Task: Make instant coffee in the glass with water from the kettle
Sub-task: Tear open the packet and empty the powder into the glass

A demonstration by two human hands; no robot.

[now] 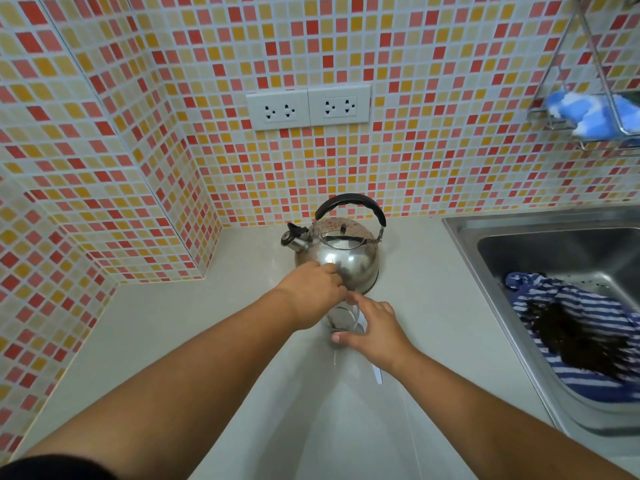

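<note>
A steel kettle (341, 258) with a black handle stands on the counter near the tiled wall, spout pointing left. Just in front of it is a clear glass (341, 320), mostly covered by my hands. My left hand (313, 292) hovers over the glass rim with its fingers bunched together; whatever they pinch is hidden. My right hand (375, 329) wraps the glass from the right, thumb on the near side and index finger on the far side. A thin white strip (377, 374) shows below my right wrist; I cannot tell what it is.
The pale counter (207, 323) runs left to a tiled corner. A steel sink (519, 244) on the right holds a blue striped cloth (581, 334). Two wall sockets (308, 107) sit above the kettle. A wire rack with a blue sponge (588, 114) hangs at the top right.
</note>
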